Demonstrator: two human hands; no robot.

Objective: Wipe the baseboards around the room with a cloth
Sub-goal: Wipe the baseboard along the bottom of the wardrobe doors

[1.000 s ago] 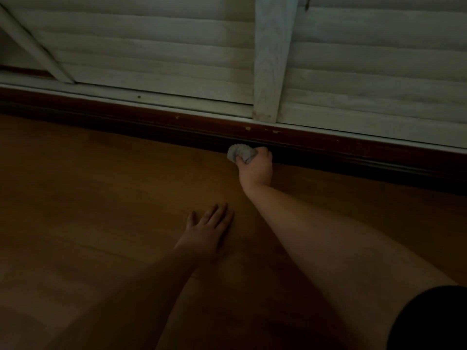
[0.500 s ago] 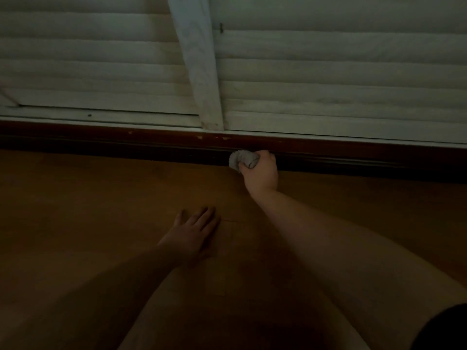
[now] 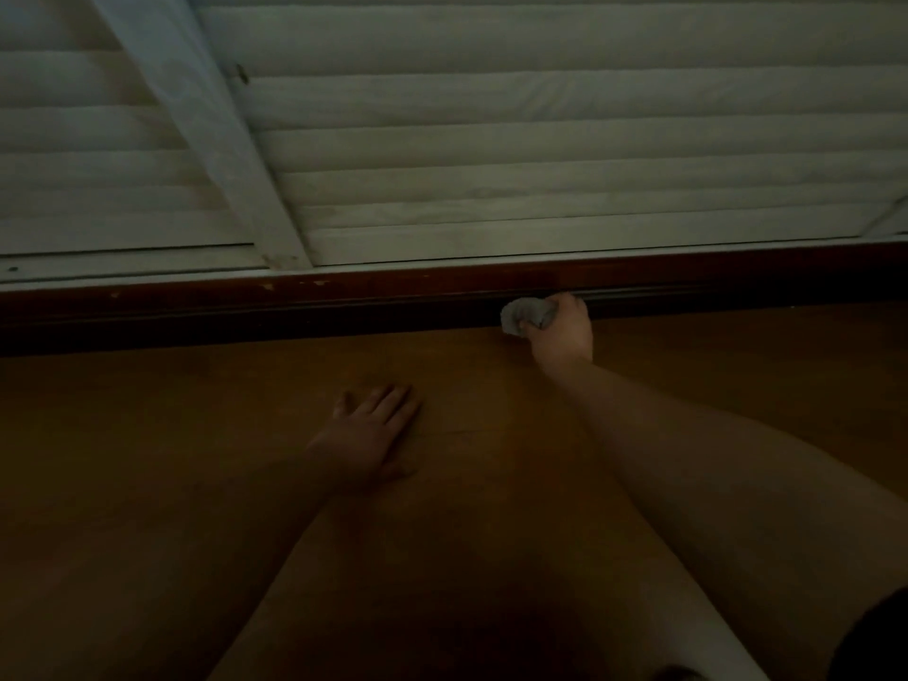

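Note:
A dark red-brown baseboard runs across the view where the wooden floor meets the white louvred doors. My right hand is closed around a small bunched grey cloth and presses it against the baseboard's lower part, right of centre. My left hand lies flat on the floor with fingers slightly spread, well short of the baseboard and holding nothing. Both bare forearms reach in from the bottom of the dim view.
White louvred door panels with a slanted white frame post rise behind the baseboard. Orange-brown wooden floor spreads in front. A dark sleeve or garment edge shows at the bottom right.
My right hand has slid the cloth to the right along the baseboard, away from the frame post. The view has shifted right with it, and my left hand has stayed flat on the floor.

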